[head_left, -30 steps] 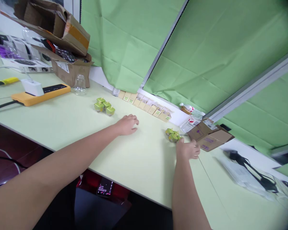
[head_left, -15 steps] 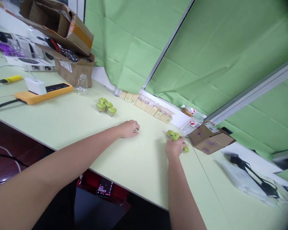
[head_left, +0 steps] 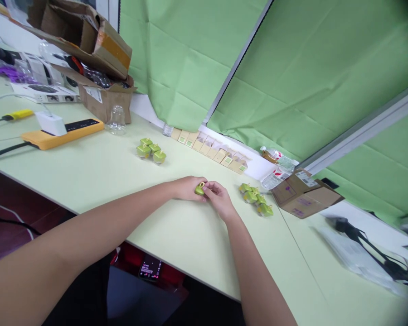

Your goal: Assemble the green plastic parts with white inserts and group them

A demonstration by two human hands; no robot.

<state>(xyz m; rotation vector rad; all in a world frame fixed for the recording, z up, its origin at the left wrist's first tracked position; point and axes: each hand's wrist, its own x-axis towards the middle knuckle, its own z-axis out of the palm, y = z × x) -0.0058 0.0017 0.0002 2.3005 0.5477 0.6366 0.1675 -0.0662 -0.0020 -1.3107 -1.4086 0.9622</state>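
Observation:
A small green-topped container with a yellow loop [head_left: 199, 189] is held between my two hands over the middle of the table. My left hand [head_left: 187, 187] has its fingers curled around its left side. From the right, my right hand [head_left: 218, 198] pinches it near the loop. My fingers hide its lower part. To the right sits a cluster of similar green-topped containers [head_left: 250, 196] with clear lower parts and loops. A smaller cluster of the same green containers [head_left: 153, 147] stands to the left, beyond my left forearm.
A row of small tan boxes [head_left: 206, 147] lines the table's back edge. A cardboard box [head_left: 306, 192] and plastic bottles [head_left: 275, 176] stand back right. At left are an orange power strip [head_left: 63, 136], a clear jar [head_left: 116, 121] and open cartons [head_left: 104, 97]. A phone [head_left: 150, 267] lies below the table edge.
My right hand has moved left from the right cluster to my left hand, and a green container now shows between them. My left hand has shifted slightly right.

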